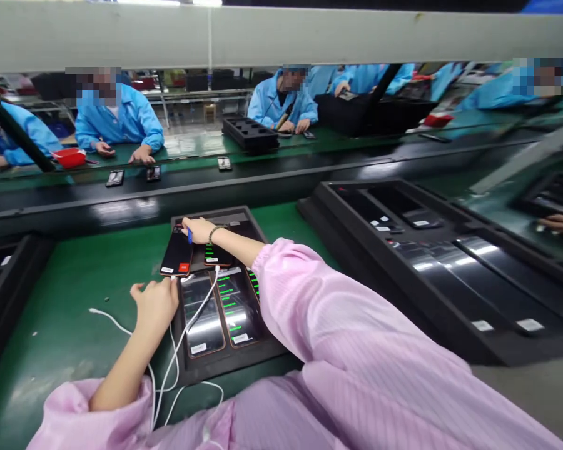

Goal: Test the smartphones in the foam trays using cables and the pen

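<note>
A black phone with a red label [177,253] lies tilted over the left edge of a black tray [218,365] on the green bench. My left hand [156,301] grips its near end, fingers closed on it. My right hand [197,229] reaches across and pinches its far end, with a small blue piece showing at the fingers. Several phones lie in the tray; two [237,306] show green text on their screens. White cables [187,325] run from the tray toward me.
A large black tray [450,262] of dark phones stands to the right, another black tray [4,281] at the left edge. A dark conveyor [263,175] carries phones beyond. Workers in blue sit across it, with a red bin [69,157] and black tray [249,132].
</note>
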Motion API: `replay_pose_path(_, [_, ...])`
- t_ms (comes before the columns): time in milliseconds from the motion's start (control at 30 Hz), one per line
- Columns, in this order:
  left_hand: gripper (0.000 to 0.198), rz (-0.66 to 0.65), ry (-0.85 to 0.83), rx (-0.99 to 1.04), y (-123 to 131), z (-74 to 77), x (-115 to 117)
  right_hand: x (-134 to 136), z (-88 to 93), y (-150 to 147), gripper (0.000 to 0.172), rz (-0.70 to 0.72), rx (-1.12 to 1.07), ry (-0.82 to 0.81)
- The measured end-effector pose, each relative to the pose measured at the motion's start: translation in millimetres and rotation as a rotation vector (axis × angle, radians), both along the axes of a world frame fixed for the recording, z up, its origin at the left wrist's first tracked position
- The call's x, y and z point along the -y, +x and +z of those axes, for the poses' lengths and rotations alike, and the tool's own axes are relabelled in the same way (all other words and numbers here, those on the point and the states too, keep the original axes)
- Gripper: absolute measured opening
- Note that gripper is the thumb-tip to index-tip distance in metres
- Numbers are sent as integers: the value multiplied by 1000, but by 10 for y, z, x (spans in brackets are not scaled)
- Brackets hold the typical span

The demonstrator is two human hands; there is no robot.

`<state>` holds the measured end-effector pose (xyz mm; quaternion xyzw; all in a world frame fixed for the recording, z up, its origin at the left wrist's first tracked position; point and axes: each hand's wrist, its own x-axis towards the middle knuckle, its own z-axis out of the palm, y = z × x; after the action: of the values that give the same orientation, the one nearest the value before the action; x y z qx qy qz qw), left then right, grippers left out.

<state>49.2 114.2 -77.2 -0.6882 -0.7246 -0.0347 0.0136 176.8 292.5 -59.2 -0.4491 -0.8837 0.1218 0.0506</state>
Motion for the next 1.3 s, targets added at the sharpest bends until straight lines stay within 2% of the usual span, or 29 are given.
replay_pose_path(167, [45,-27,-11,16,-51,4,-35,4,48,16,36,-25,-20,-2])
replay_pose_path(267, [44,-59,11,26,-78,7,-42,82,160,121,37,-15,-55,19])
replay_pose_path(400, [43,-64,18,88,-98,-1,-65,292,370,508,28,39,-132,49])
replay_pose_path(500, [40,-58,43,131,-107,-12,-101,461,432,899,27,21,-229,57])
replay_pose_path(633, [37,-59,54,158,-114,-33,-133,615,254,1245,38,-7,-397,69])
replay_pose_path(667, [36,-56,57,156,-110,-35,-135,639,178,1277,40,-48,-519,76])
replay_pose_path(733, [35,-42,51,141,-90,-28,-137,672,31,1286,45,-73,-643,60])
replay_pose_path(800, [35,-20,32,118,-62,-6,-148,675,-69,1255,46,-54,-673,40])
replay_pose_path(900, [36,-9,3,77,-29,52,-199,617,-108,1206,44,-3,-643,27])
replay_pose_path(1033, [32,-7,-63,-1,21,204,-285,500,-104,1175,40,23,-605,55])
replay_pose_path(1167, [26,46,-69,-103,231,467,-260,435,-190,1140,34,85,-570,74])
replay_pose_path(1233, [33,-8,-69,-100,403,582,-224,411,-244,1128,30,112,-546,82])
replay_pose_path(1300, [39,-121,-124,-35,577,632,-204,391,-278,1122,27,123,-513,103])
